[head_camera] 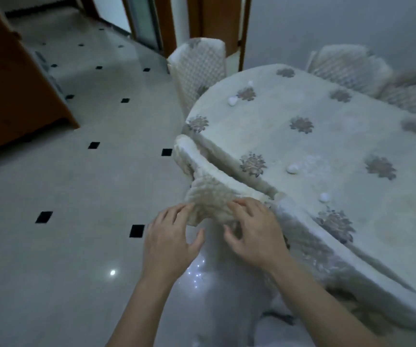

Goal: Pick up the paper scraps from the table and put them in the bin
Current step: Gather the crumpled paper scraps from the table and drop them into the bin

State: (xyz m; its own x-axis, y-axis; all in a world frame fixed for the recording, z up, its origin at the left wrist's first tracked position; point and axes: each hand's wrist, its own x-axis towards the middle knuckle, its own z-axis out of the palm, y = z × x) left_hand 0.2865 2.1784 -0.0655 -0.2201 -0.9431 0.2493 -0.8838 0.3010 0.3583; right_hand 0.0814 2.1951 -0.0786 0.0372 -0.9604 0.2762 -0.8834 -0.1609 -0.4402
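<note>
Several white crumpled paper scraps lie on the table (347, 146), which has a pale cloth with grey flowers: one scrap (292, 168) near the middle, one (324, 197) near the close edge, one (232, 100) at the far end. No bin is in view. Both my hands are off the table, at the fabric-covered back of a chair (209, 194) pushed against the table's near edge. My left hand (171, 236) touches the cover's left edge with spread fingers. My right hand (254, 234) curls its fingers over the chair back, thumb underneath.
Another covered chair (199, 68) stands at the table's far end, and further chairs (347, 66) line its far side. A brown wooden cabinet (14, 91) is at the left. Glossy tiled floor (76, 196) spreads to my left, with a doorway behind.
</note>
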